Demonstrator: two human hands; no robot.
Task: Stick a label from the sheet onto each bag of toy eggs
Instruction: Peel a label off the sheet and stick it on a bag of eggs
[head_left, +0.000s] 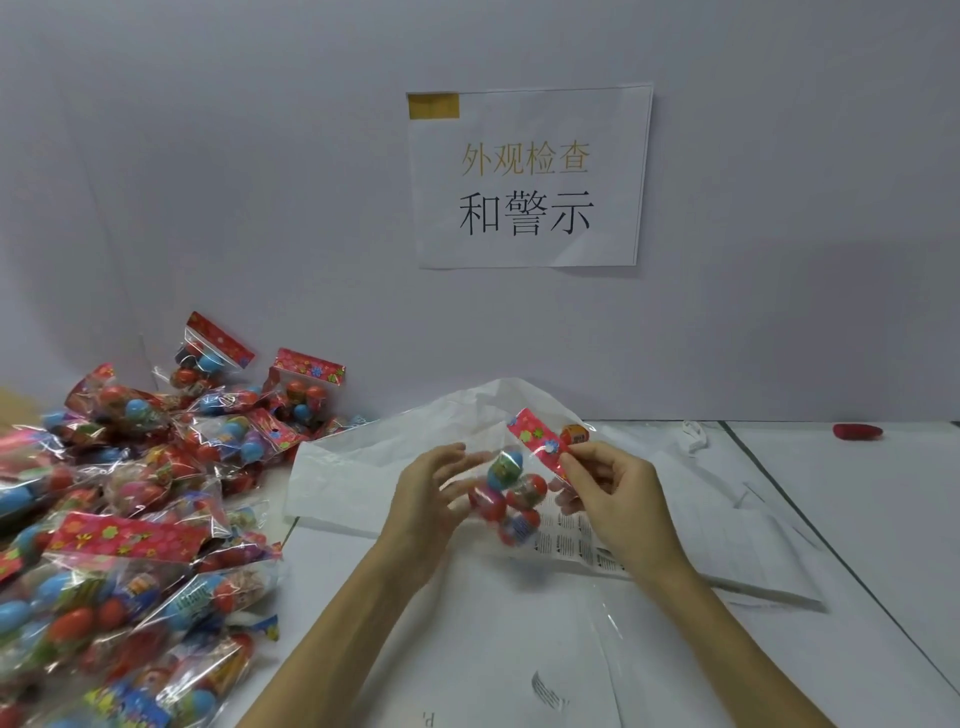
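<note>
I've got one bag of toy eggs (511, 493) up off the worktop (857, 499), held in the air between both hands at centre frame. It's clear plastic with a red flowered header strip (537, 444) across its top, and red and blue eggs sit bunched inside; the lower part is smeared with motion blur. My right hand (610, 493) has its grip pinched on the header end, thumb and fingers curled onto the strip. My left hand (431, 493) is at the bag's other side with the fingers spread and mostly straight, fingertips against the plastic; I can't tell how firmly they press.

Just under the bag, and partly covered by my right hand, lies the label sheet (576, 545), with rows of small printed labels showing. It rests on flat white paper sheets (769, 551) on the worktop. Behind the bag there's a crumpled white plastic bag (363, 467), lying against the foot of the wall.

Off to the left, a big heap of more egg bags (135, 519) fills that side of the worktop, all with the same red header strips. Far right on the worktop, well apart from everything, is a small red object (857, 431); too blurred for me to identify. On the wall above hangs a paper notice (530, 176) with printed characters and a yellow tape piece at its top left corner.
</note>
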